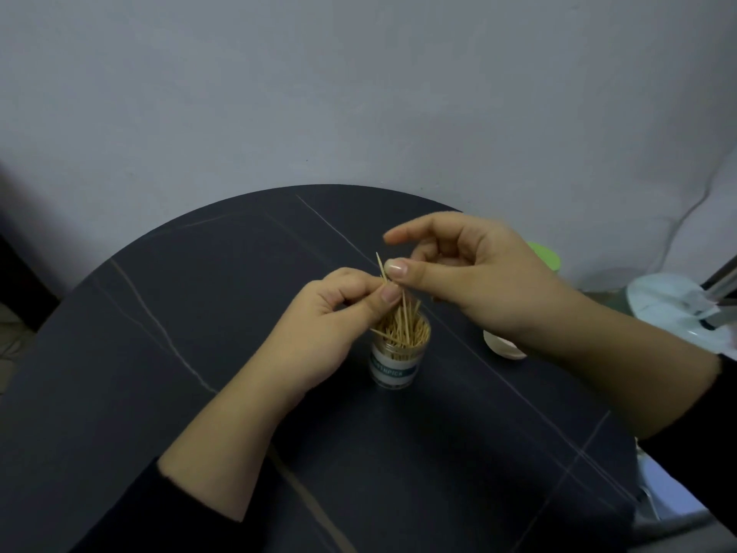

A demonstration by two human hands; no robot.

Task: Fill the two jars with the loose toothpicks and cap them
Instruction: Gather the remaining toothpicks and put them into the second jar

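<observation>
Step in hand: I judge this to be filling the first jar (pixel 397 359), which stands uncapped at the middle of the table (pixel 199 313). It is already crowded with upright toothpicks (pixel 402 327).
Left hand (pixel 331 313): thumb and forefinger are closed in a pinch on a few held sticks (pixel 382 267), just above the jar mouth.
Right hand (pixel 458 273): the thumb tip is set against the same held sticks and the forefinger is lifted straight and clear. I cannot tell whether a finger behind completes a pinch.
Next move: I would tip the held sticks upright and slide them into a gap between the packed ones. They are thin and could easily splay or catch.
Hidden: I see no second jar for certain. A green thing (pixel 544 255) far right sits mostly behind the right hand.
Hard to make out: a white round piece (pixel 503 347), half under the right wrist, may be a cap.
Cut off: I see no loose pile on the table.
</observation>
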